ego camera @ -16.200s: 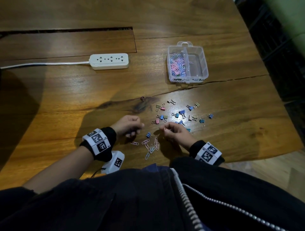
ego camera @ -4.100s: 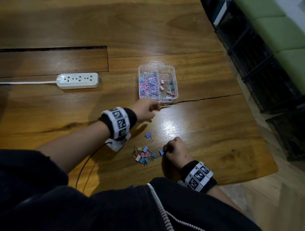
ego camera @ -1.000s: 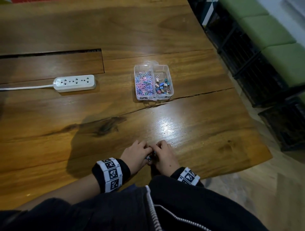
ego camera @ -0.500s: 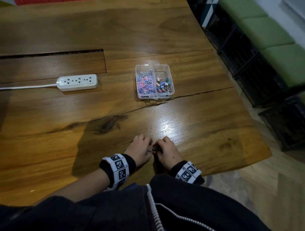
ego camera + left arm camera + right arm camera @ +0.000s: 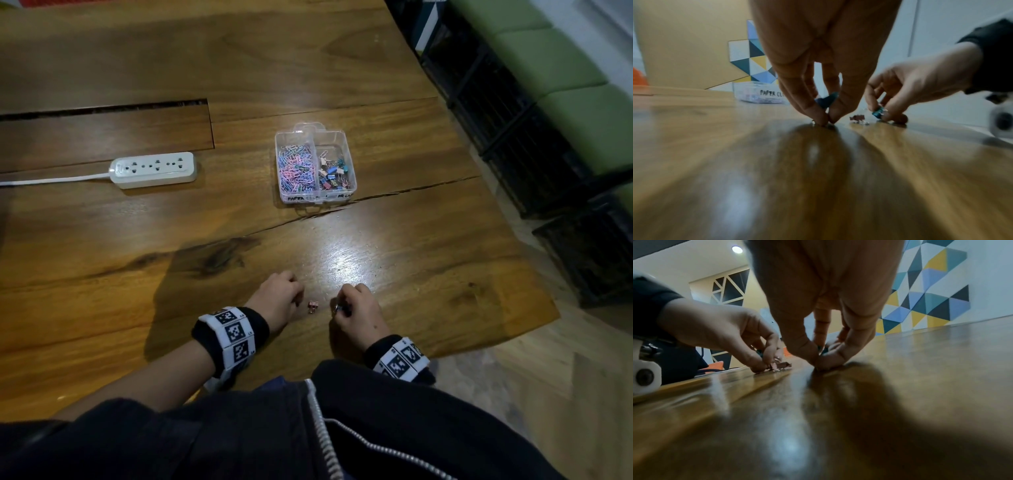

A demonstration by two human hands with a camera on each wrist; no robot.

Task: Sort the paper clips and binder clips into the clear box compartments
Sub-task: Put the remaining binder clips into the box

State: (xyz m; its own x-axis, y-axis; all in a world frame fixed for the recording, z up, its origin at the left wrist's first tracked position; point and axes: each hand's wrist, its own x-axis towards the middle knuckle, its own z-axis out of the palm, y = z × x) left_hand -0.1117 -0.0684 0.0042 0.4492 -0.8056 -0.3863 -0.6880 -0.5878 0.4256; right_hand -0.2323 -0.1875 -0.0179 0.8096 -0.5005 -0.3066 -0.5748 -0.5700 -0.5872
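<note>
My left hand (image 5: 297,298) rests fingertips-down on the table near its front edge, and in the left wrist view a blue binder clip (image 5: 827,99) sits tucked between its curled fingers. A little to the right, my right hand (image 5: 338,307) pinches a teal binder clip (image 5: 821,350). One pink binder clip (image 5: 312,306) lies loose on the wood between the two hands. The clear box (image 5: 352,171) stands farther back. Its left compartment holds paper clips (image 5: 296,169) and its right compartment holds binder clips (image 5: 333,173).
A white power strip (image 5: 154,169) with its cord lies at the back left. A crack (image 5: 411,192) runs across the wooden table just in front of the box. The table's right edge drops to the floor beside dark crates (image 5: 534,164).
Both hands have drawn apart from where they met half a second ago, each keeping a clip. The pink binder clip now shows on the table between them.
</note>
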